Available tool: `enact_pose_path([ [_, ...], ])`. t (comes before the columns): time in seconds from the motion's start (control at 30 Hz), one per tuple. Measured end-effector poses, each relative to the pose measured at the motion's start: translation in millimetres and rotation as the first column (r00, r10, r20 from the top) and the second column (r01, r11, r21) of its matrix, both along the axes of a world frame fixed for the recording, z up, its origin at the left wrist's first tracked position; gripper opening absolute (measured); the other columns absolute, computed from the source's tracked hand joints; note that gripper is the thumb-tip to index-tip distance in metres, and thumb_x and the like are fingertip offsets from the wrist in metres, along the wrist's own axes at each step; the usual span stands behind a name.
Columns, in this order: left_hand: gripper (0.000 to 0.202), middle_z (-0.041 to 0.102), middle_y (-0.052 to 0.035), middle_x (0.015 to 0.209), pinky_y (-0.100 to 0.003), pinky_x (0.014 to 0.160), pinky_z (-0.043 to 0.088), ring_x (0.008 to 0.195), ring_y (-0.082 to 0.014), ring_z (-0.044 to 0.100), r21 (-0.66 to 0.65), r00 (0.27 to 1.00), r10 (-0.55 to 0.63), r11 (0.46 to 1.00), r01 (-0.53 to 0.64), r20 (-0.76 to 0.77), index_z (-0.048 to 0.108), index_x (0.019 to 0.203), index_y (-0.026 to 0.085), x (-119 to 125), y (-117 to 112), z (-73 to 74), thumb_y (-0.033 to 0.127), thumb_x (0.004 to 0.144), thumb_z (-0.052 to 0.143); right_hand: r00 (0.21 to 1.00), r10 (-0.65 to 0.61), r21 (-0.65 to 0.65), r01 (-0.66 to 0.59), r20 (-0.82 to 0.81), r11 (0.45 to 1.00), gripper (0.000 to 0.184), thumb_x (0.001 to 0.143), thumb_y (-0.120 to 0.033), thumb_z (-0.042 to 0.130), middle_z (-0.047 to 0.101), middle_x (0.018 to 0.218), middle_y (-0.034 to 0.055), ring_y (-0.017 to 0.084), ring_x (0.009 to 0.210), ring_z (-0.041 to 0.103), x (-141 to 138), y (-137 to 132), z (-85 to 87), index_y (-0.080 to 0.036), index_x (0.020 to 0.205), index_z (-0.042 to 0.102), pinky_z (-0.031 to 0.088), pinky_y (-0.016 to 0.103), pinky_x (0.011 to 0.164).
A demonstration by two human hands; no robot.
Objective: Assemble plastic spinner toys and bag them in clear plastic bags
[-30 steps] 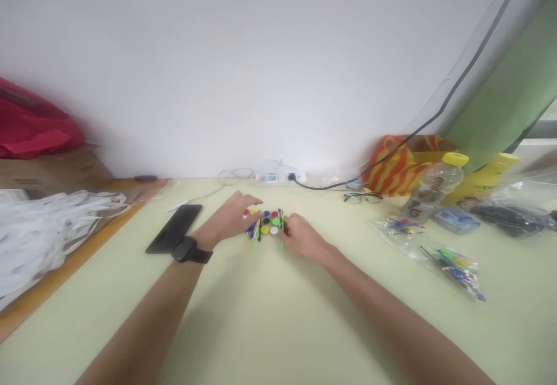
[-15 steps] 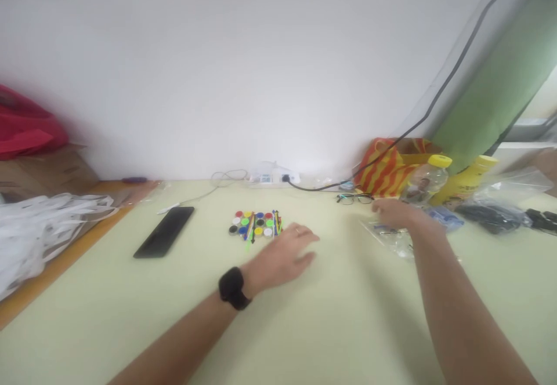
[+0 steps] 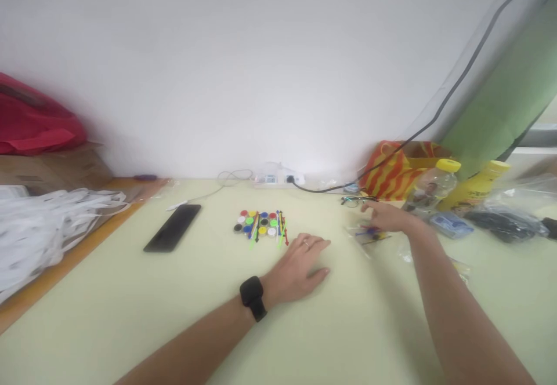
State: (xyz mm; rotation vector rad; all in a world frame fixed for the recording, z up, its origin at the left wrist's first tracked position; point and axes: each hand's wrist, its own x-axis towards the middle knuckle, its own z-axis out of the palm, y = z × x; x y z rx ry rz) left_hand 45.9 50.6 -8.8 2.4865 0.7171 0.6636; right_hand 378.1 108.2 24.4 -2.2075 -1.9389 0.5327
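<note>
My left hand [image 3: 300, 266], with a black watch on the wrist and a ring on one finger, is open over the pale table, holding nothing, thumb apart from the fingers. Just beyond it sit several small round pots with coloured lids [image 3: 263, 222], in rows. Thin coloured arrow-like sticks [image 3: 282, 228] lie across and beside them. On the right, my right hand [image 3: 387, 218] has its fingers bent over a small clear plastic bag [image 3: 363, 244] with coloured pieces in it. The bag looks gripped at its top; the exact finger contact is blurred.
Glasses [image 3: 354, 200] lie just behind my right hand. Farther right stand a clear bottle [image 3: 430, 188], a yellow bottle [image 3: 474, 188] and a striped bag [image 3: 385, 170]. A black phone [image 3: 173, 228] lies left. A power strip [image 3: 278, 179] with a cable is by the wall.
My right hand has moved slightly left, and the clear bag with coloured pieces has come left with it. My left hand has shifted a little right and nearer. The view has turned slightly.
</note>
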Motion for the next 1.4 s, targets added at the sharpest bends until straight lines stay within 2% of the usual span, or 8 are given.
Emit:
enact_pose_path([
  [0.1,0.059,0.048,-0.0105,0.15,-0.055,0.119,0.036,0.139,-0.0312,0.039,0.003,0.996,0.087,0.996,-0.087,-0.008,0.038,0.151,0.028,0,0,-2.4,0.035,0.096,0.058,0.98,0.037,-0.083,-0.055,-0.198,0.995,0.049,0.084,-0.031,0.066,0.073,0.1,0.0064,0.015,0.062,0.065,-18,4,7.4,-0.022,0.131,0.059,0.049,0.026,0.06],
  [0.2,0.058,0.046,-0.0106,0.152,-0.056,0.12,0.033,0.14,-0.0325,0.038,0.008,0.994,0.104,0.995,-0.104,-0.039,0.039,0.151,0.027,0,0,-4.6,0.036,0.097,0.057,0.984,0.027,-0.129,-0.05,-0.175,0.99,0.029,0.084,-0.037,0.067,0.073,0.095,0.0093,0.017,0.068,0.065,-27,6,12.7,-0.017,0.104,0.071,0.048,0.027,0.061],
  [0.33,0.053,0.05,-0.0106,0.148,-0.057,0.119,0.034,0.138,-0.0335,0.038,0.012,0.992,0.116,0.993,-0.116,-0.045,0.044,0.146,0.027,0,0,-8.2,0.038,0.097,0.058,0.96,0.173,-0.135,-0.206,-0.219,0.969,0.019,0.082,-0.035,0.067,0.073,0.081,0.0075,0.02,0.074,0.064,-36,4,13.3,-0.017,0.075,0.07,0.046,0.027,0.062],
  [0.6,0.053,0.049,-0.0116,0.149,-0.059,0.119,0.033,0.141,-0.0353,0.035,0.022,0.987,0.157,0.987,-0.156,-0.035,0.047,0.144,0.025,0,1,-13.6,0.039,0.095,0.06,0.929,0.15,-0.162,-0.215,-0.339,0.963,0.014,0.081,-0.026,0.066,0.073,0.086,0.0048,0.015,0.067,0.061,-65,0,13.5,-0.019,0.093,0.065,0.044,0.025,0.06],
  [0.77,0.071,0.034,-0.0107,0.162,-0.061,0.122,0.028,0.148,-0.0354,0.028,-0.002,0.982,0.184,0.983,-0.184,0.046,0.031,0.155,0.029,1,1,-6.4,0.04,0.093,0.064,0.887,0.303,0.116,-0.279,-0.348,0.953,0.019,0.084,-0.019,0.057,0.067,0.081,0.0013,0.017,0.072,0.06,-88,-2,26.9,-0.021,0.103,0.061,0.044,0.025,0.061],
  [1.0,0.088,0.002,-0.0082,0.172,-0.059,0.126,0.018,0.158,-0.0348,0.005,-0.119,0.959,0.266,0.96,-0.254,0.101,0.011,0.162,0.032,1,2,-11.1,0.044,0.093,0.064,0.897,0.427,0.421,-0.346,-0.113,0.838,0.021,0.092,-0.019,0.046,0.063,0.079,0.0001,0.019,0.076,0.058,-112,-24,69.6,-0.024,0.109,0.057,0.042,0.028,0.066],
  [1.17,0.094,0.004,-0.0091,0.172,-0.056,0.127,0.019,0.158,-0.0328,0.009,-0.199,0.954,0.262,0.952,-0.232,0.144,-0.005,0.163,0.032,1,4,-16.3,0.045,0.096,0.06,0.915,0.404,0.537,-0.347,0.012,0.769,0.024,0.09,-0.012,0.045,0.065,0.097,0.006,0.021,0.085,0.058,-115,-26,72.2,-0.023,0.108,0.057,0.042,0.029,0.07],
  [1.4,0.09,0.021,-0.0105,0.169,-0.058,0.124,0.025,0.155,-0.0348,0.021,-0.195,0.973,0.201,0.965,-0.176,0.114,0.007,0.163,0.031,-2,3,-11.9,0.038,0.094,0.063,0.935,0.341,0.655,-0.319,0.099,0.685,0.026,0.083,-0.006,0.048,0.064,0.094,0.0063,0.022,0.082,0.059,-105,-21,72.0,-0.022,0.1,0.059,0.042,0.03,0.069],
])
